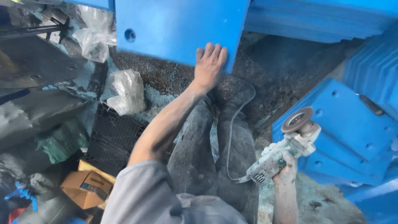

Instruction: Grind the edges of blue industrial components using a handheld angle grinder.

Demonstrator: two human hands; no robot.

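Observation:
My left hand reaches forward and lies flat, fingers spread, on the lower right corner of a blue plastic plate with a round hole near its left edge. My right hand grips the body of a dusty white angle grinder. Its brown disc points up and away, near a stack of blue plates on the right. The grinder's grey cord loops back over my dark trousers.
More blue plates are stacked at the top right. The floor is dark and covered with blue shavings. Clear plastic bags, a black crate and a cardboard box crowd the left side.

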